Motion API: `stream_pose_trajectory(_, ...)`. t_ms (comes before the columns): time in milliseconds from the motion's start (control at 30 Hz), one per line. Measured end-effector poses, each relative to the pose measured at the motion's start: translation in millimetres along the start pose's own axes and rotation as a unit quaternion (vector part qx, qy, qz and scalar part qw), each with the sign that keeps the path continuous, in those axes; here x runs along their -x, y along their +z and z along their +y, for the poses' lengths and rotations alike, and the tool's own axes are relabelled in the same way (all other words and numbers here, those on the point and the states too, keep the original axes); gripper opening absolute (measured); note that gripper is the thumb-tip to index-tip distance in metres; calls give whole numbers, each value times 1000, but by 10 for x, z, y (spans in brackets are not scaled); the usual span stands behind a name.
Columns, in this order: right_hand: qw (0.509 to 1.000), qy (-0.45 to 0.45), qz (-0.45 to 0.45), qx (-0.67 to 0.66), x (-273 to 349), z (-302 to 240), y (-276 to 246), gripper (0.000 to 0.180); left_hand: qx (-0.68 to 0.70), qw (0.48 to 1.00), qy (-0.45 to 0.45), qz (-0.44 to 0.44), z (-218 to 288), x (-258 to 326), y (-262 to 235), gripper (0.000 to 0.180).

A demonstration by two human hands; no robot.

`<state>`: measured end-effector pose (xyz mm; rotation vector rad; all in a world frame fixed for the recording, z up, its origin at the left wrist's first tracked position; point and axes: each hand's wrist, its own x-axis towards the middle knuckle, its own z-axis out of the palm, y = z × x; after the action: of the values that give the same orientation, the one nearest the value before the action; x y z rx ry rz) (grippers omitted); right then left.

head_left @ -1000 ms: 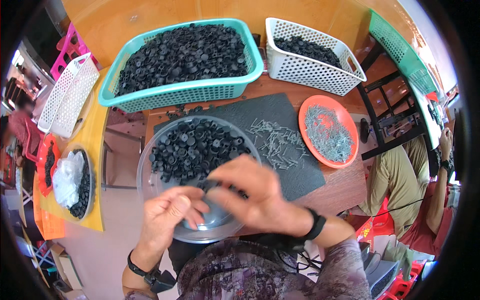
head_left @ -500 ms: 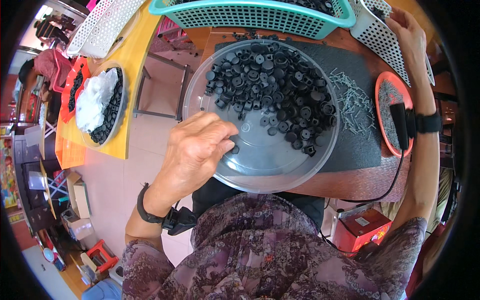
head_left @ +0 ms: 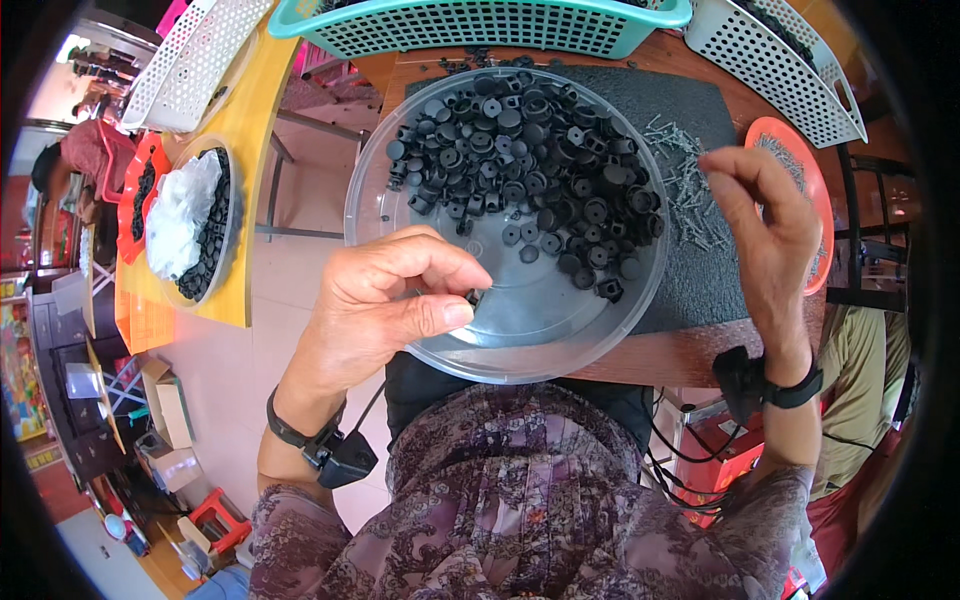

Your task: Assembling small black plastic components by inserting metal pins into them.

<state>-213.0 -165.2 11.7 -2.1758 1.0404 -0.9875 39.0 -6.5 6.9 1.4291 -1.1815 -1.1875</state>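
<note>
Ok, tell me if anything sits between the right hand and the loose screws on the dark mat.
Nothing visible does. The right hand hangs in the air just above the screws scattered on the dark mat, beside the clear bowl. The left hand pinches a small black cap over the bowl, apart from it.

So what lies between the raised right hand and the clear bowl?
In the head view, loose small screws lie on the dark mat between the right hand and clear bowl.

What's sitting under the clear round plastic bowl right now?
The clear round plastic bowl rests on a dark grey mat on the brown wooden table; its near edge overhangs. Small black plastic caps inside hide much of the mat beneath.
</note>
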Motion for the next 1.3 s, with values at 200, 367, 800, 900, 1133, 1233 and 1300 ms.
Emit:
stream_pose_trajectory(200,1000,8,19,18,299,115,-71,13,170,985,-35,-3,19,-11,74,19)
stream_pose_trajectory(367,993,-40,68,88,436,334,-134,19,146,986,-57,53,13,43,100,20)
stream_pose_trajectory(800,977,-107,4,184,519,421,-13,14,189,979,-35,63,-5,-13,226,30)
stream_pose_trajectory(900,983,-98,-11,154,537,363,-48,13,190,979,-37,58,-18,13,230,29)
stream_pose_trajectory(1133,989,-64,-6,135,574,421,-109,14,198,977,-38,62,-33,-4,237,29)
stream_pose_trajectory(1233,984,-76,-14,161,563,415,-89,14,195,978,-46,51,-39,-1,221,30)
stream_pose_trajectory(1300,984,-78,-15,161,537,382,-103,15,194,979,-46,50,-42,10,222,30)
